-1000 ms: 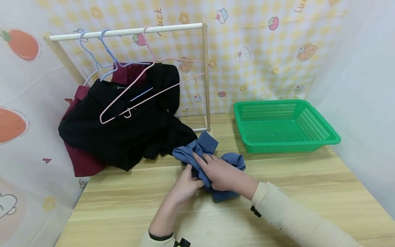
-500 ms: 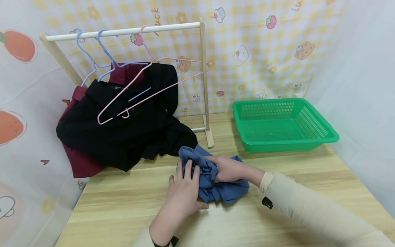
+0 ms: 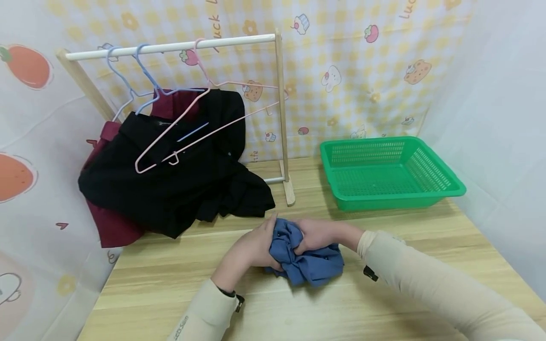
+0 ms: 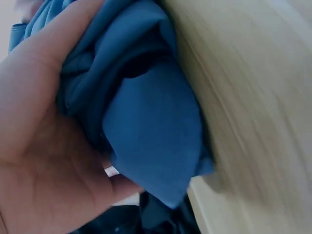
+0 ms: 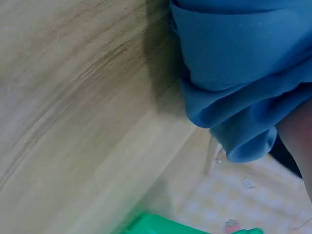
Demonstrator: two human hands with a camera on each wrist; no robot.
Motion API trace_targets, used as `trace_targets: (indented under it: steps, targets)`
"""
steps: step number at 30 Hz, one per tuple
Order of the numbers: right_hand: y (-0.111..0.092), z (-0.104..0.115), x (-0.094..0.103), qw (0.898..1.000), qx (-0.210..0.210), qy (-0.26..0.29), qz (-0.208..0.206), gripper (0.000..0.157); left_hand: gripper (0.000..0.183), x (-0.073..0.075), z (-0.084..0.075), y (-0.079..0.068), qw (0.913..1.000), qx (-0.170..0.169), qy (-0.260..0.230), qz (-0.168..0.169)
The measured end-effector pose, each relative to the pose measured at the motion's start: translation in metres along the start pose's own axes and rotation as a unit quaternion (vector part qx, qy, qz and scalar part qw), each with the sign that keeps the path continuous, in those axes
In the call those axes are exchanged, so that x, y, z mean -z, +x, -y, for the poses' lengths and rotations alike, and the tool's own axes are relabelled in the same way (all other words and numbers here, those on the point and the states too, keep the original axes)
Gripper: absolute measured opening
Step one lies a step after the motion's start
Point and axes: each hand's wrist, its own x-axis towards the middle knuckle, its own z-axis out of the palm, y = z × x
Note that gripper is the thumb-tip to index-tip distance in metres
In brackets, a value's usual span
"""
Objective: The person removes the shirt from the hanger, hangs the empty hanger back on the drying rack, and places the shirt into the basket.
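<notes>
A crumpled blue garment is bunched up over the wooden table, in the middle of the head view. My left hand holds its left side, thumb in front and fingers behind. In the left wrist view, the cloth lies between the thumb and fingers, one loose flap pointing down. From the right, my right hand grips the top of the bundle, fingertips hidden in the folds. The right wrist view shows smooth folds of blue cloth, with only an edge of the hand.
A clothes rack stands at the back left. From it hang a black garment, a maroon garment, blue hangers and a bare pink hanger. A green basket sits at the back right.
The blue garment has been gathered into a tighter bundle, drawn away from the black garment's hem. My left hand went from spread fingers over it to holding its left side.
</notes>
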Motion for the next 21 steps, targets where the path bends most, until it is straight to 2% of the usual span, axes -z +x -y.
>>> trace_targets:
  steps: [1,4,6,7,8,10,11,12,14,18,19,21]
  targets:
    - [-0.001,0.002,-0.002,1.0,-0.002,-0.016,-0.006,0.099,0.137,0.0,0.0,0.0,1.0,0.001,0.009,0.003]
    - [-0.008,0.011,-0.01,0.997,-0.006,-0.074,-0.036,0.108,0.127,0.001,-0.004,0.0,0.9984,0.005,0.056,0.001]
    - [-0.017,0.018,-0.018,0.986,-0.014,-0.153,-0.069,0.106,0.118,0.001,-0.008,0.0,0.996,0.009,0.089,-0.003]
    - [-0.021,0.02,-0.022,0.975,-0.013,-0.204,-0.087,0.101,0.114,0.001,-0.01,0.002,0.9945,0.013,0.104,-0.005]
    - [-0.026,0.022,-0.026,0.96,-0.014,-0.258,-0.106,0.096,0.11,0.001,-0.012,0.004,0.9931,0.019,0.116,-0.004]
    - [-0.035,0.025,-0.035,0.923,-0.023,-0.359,-0.139,0.087,0.102,0.001,-0.016,0.007,0.9904,0.029,0.135,-0.004]
    - [-0.039,0.026,-0.039,0.906,-0.028,-0.395,-0.148,0.084,0.097,0.001,-0.018,0.008,0.9892,0.032,0.143,-0.005]
    - [-0.042,0.027,-0.042,0.896,-0.032,-0.416,-0.15,0.082,0.093,0.001,-0.019,0.009,0.988,0.033,0.15,-0.006]
    - [-0.047,0.025,-0.045,0.897,-0.041,-0.417,-0.139,0.078,0.087,0.001,-0.021,0.01,0.9859,0.033,0.164,-0.01]
    - [-0.049,0.016,-0.04,0.926,-0.056,-0.362,-0.091,0.078,0.091,0.0,-0.022,0.01,0.9862,0.034,0.162,-0.007]
    - [-0.049,0.014,-0.039,0.93,-0.059,-0.354,-0.081,0.081,0.094,0.0,-0.022,0.009,0.9871,0.036,0.156,-0.002]
    - [-0.049,0.01,-0.036,0.928,-0.059,-0.361,-0.065,0.095,0.102,-0.002,-0.02,0.008,0.9896,0.04,0.138,0.011]
